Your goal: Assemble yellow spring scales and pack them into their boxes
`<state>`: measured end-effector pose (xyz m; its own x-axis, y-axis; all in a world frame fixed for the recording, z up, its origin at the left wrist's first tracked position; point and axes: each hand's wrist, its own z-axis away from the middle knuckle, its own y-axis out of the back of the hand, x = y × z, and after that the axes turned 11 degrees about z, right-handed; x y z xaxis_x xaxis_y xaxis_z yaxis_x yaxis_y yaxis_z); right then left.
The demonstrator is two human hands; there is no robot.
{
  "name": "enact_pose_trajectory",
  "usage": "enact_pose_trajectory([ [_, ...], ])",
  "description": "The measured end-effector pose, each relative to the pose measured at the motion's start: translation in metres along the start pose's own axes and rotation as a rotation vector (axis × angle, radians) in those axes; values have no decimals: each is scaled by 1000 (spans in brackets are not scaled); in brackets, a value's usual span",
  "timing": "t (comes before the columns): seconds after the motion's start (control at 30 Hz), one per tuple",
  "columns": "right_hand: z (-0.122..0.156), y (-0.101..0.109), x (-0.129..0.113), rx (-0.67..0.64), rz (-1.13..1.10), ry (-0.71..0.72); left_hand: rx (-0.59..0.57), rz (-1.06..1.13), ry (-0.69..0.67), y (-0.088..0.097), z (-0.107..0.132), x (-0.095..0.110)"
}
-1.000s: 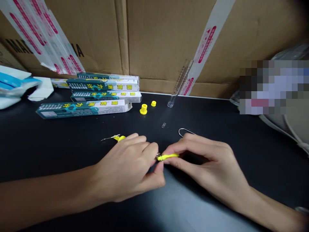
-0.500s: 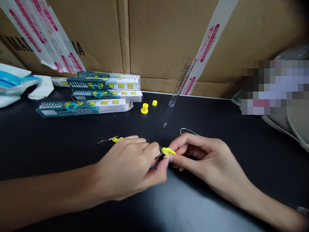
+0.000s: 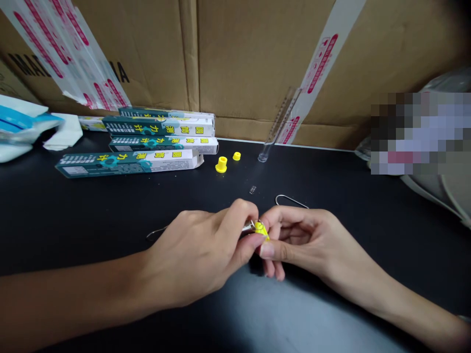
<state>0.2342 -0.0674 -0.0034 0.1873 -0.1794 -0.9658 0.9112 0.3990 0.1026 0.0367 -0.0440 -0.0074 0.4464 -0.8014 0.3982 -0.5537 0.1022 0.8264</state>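
Near the middle of the frame, the left hand (image 3: 206, 245) holds a silver bit (image 3: 248, 227) and the right hand (image 3: 305, 238) pinches a yellow bit (image 3: 259, 228) (the bits seem to touch), and either could drop if a finger slips.

Bare human hands, both ungloved: left hand (image 3: 200, 245), right hand (image 3: 301, 233). Slim fingers, soft rounded knuckle line across the left. Right thumbnail (image 3: 268, 250) short, rounded, slightly glossy. Left forearm (image 3: 88, 294) bare out to the frame edge, smooth, even taper. Right forearm (image 3: 397, 299) same, bare and slender, narrow wrist.
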Motion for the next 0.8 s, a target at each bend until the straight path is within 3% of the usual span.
enact_pose_trajectory([
  [0.17,-1,-1,0,8,-25,-5,-21,-12,-18,0,2,-2],
  [0.4,2,-5,5,141,75,74,-76,65,-13,2,4,-3],
  [0.63,10,-7,11,436,464,340,-89,-7,-75,1,2,0],
  [0.8,12,-8,15,556,688,479,-68,-46,-68,-1,0,1],
])
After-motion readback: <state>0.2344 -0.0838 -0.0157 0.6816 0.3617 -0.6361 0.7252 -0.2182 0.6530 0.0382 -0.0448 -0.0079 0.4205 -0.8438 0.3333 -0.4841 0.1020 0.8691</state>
